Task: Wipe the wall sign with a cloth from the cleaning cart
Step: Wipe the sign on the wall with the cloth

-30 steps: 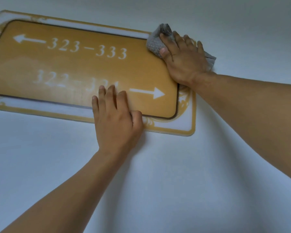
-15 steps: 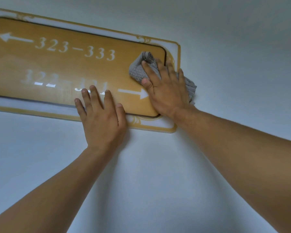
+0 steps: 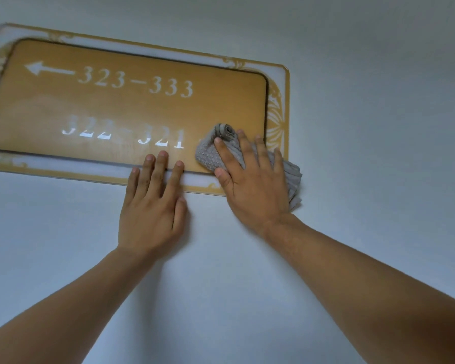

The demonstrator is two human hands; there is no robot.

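Observation:
A gold wall sign [image 3: 132, 106] with white room numbers, a white arrow and an ornate pale border hangs on the white wall, tilted down to the right. My right hand [image 3: 252, 185] presses a crumpled grey cloth [image 3: 208, 153] flat against the sign's lower right corner, covering the arrow there. The cloth's loose end hangs out past my little finger over the sign's edge. My left hand [image 3: 153, 206] lies flat with fingers spread on the wall, its fingertips resting on the sign's lower border just left of the cloth.
Bare white wall [image 3: 378, 127] surrounds the sign on every side. No cart or other object is in view.
My right hand has slid the cloth down the sign's right side, from the top right corner to the lower right corner. My left hand has slipped lower, off the gold panel onto the border.

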